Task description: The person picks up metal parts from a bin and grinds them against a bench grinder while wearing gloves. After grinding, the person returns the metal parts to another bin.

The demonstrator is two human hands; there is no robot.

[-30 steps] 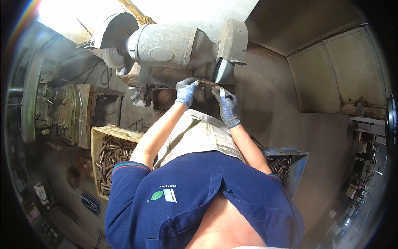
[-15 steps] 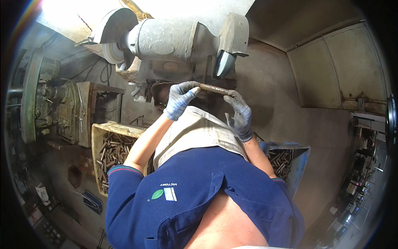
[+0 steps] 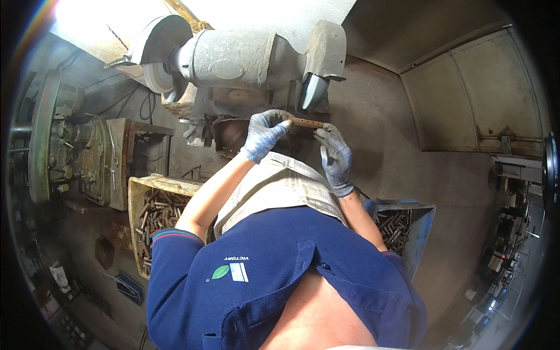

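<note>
A short brown metal tube with a row of small holes along its side spans the gap between my two gloved hands. My left hand pinches its left end between thumb and fingers. At the other end, the fingertips of my right hand close on the tube, the lower fingers curled loosely. Just beyond my hands stands a grey bench grinder. The tube is below its right wheel, apart from it. The pale left wheel sits under a round guard.
A yellowish crate of small metal tubes stands at my left, and a blue crate with similar pieces at my right. Newspaper covers my lap. A green machine is at far left, metal panels at far right.
The tube has turned about its length: its row of holes now faces up where a shiny streak showed before. My left hand has shifted slightly right and up.
</note>
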